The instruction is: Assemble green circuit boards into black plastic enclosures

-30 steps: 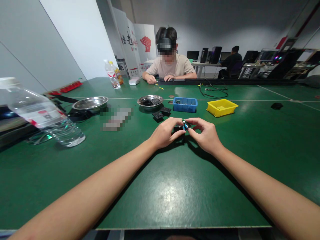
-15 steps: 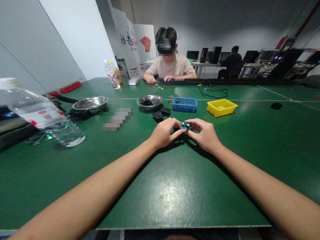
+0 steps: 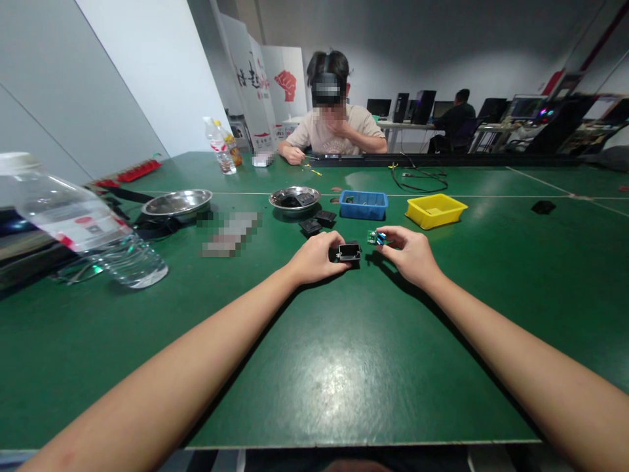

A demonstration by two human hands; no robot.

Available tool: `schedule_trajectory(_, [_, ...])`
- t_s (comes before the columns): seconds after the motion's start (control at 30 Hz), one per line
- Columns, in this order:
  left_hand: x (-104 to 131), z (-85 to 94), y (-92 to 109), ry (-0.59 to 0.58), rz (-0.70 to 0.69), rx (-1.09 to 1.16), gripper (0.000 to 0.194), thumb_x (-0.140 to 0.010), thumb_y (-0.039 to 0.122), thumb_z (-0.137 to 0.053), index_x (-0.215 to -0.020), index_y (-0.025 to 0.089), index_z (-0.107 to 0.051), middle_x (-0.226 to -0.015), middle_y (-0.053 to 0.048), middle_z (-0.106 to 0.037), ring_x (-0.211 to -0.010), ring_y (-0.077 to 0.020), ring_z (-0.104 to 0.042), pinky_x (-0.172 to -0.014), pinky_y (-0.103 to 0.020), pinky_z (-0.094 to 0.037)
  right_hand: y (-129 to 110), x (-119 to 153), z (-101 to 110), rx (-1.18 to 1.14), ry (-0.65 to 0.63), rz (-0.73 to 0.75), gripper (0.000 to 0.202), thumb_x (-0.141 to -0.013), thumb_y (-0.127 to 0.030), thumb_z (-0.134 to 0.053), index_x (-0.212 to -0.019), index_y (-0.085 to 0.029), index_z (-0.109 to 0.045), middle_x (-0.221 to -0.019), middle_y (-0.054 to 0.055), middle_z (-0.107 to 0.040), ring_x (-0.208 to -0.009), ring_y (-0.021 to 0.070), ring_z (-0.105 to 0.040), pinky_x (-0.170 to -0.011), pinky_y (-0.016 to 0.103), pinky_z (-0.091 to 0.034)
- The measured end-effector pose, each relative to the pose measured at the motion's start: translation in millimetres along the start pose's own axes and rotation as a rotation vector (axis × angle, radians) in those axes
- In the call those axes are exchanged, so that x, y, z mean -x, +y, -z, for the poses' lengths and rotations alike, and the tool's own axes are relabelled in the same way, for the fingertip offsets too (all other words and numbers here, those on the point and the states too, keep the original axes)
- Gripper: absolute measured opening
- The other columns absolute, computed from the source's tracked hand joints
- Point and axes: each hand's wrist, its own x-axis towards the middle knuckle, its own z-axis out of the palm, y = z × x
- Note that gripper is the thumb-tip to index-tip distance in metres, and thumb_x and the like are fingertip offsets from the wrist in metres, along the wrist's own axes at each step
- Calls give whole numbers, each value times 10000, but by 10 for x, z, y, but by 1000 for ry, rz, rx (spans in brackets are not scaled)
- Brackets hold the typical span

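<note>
My left hand (image 3: 317,257) grips a small black plastic housing (image 3: 349,253), its hollow open side facing me. In my right hand (image 3: 409,252) a small green circuit board (image 3: 373,237) with blue parts is pinched between thumb and fingers. Board and housing are apart, with a short gap between them over the green table (image 3: 339,367). Just beyond my left hand lie two black housings (image 3: 318,223) beside a steel bowl (image 3: 295,200) that holds more black pieces.
Behind my hands stand a blue bin (image 3: 363,206) and a yellow bin (image 3: 436,212). To the left are a steel plate (image 3: 177,203) and a large water bottle (image 3: 83,223). A person (image 3: 334,124) sits across the table; a black cable (image 3: 422,180) lies at the far side.
My hands have moved apart. The board has come away from the housing and shifted right with my right hand. The person opposite has raised one hand to the chin.
</note>
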Motion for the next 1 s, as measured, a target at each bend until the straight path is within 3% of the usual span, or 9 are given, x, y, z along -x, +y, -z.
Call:
schedule_trajectory(0.17, [-2, 3, 29, 75, 11, 79, 302, -730, 323, -762, -937, 186, -589, -886, -18, -681, -788, -181, -643, -715, -295, -494, -20, 3, 3, 19, 6, 19, 300, -755, -241, -705, -1046, -179, -742, -1014, 76, -765, -828, 205, -705, -783, 351, -574])
schedule_trajectory(0.53, [-1, 15, 19, 96, -2, 73, 277, -746, 233, -742, -973, 183, -592, -930, -29, -686, -843, -191, -659, -758, -310, -509, -33, 11, 2, -72, 23, -26, 385, -740, -290, -736, -1102, -167, -692, -975, 80, -753, -841, 218, -697, -794, 377, -556])
schedule_trajectory(0.73, [-6, 8, 1, 114, -2, 27, 278, -767, 256, -727, -996, 190, -584, -946, -42, -684, -865, -209, -659, -750, -318, -510, -260, 101, -39, -358, -120, -148, 467, -746, -362, -756, -1145, -216, -562, -753, -11, -701, -666, 176, -684, -601, 296, -527])
schedule_trajectory(0.87, [-12, 11, 21, 120, -43, -17, 254, -798, 278, -698, -1005, 188, -580, -948, -58, -683, -867, -219, -654, -751, -327, -511, -363, 138, -113, -469, -235, -272, 394, -733, -433, -759, -966, -219, -525, -645, -22, -692, -555, 158, -660, -516, 254, -481])
schedule_trajectory(1.0, [-7, 13, 51, 123, -97, -51, 229, -818, 277, -668, -1006, 183, -576, -955, -70, -678, -874, -223, -648, -768, -338, -516, -364, 136, -147, -553, -230, -403, 463, -665, -459, -799, -884, -232, -461, -663, -18, -715, -524, 147, -653, -498, 236, -475])
